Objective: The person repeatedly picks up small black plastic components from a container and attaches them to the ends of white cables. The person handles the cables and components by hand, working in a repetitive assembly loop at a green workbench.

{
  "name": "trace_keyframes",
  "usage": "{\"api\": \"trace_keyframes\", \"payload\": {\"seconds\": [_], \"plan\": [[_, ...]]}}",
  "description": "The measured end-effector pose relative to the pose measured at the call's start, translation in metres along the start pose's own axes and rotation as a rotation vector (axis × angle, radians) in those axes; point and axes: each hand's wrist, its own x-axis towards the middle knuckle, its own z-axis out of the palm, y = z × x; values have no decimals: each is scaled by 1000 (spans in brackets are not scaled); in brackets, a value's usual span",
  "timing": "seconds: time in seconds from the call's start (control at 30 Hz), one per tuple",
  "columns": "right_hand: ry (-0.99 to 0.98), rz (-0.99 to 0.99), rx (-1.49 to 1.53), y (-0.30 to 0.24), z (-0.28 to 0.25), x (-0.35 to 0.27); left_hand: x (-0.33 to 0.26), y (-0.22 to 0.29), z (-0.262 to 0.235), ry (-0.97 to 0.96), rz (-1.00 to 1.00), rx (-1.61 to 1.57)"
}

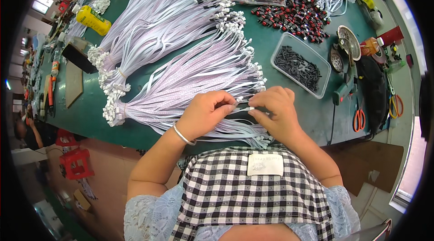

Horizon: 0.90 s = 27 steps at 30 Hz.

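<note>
Near the table's (92,110) front edge, left hand (202,112): grip clamped on white connector (239,99); right hand (279,112): grip clamped on second connector (251,108).

Yellow bottle (93,20): well left of the clear tray (313,53); label has dark print, too small to read.
Apron patch (265,165): pale patch on the checked apron (226,196), below the tray; faint marks like handwriting, not legible.
Ribbon cables (194,76): left of the tray; pinkish marks along many strips, unreadable.
Readable text: none.
</note>
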Motion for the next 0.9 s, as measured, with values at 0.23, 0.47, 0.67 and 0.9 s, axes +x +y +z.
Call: {"api": "trace_keyframes", "payload": {"seconds": [0.23,0.47,0.67,0.9], "plan": [[-90,-37,12,6,-7,-8,-1,-3,9,47,52,-267],[102,36,-75,40,-59,13,2,0,12,-29,6,-152],[-127,176,-529,101,-89,32,6,-6,18,-2,40,-275],[-179,269,-417,107,-79,36,6,-7,15,-42,-2,-470]]}}
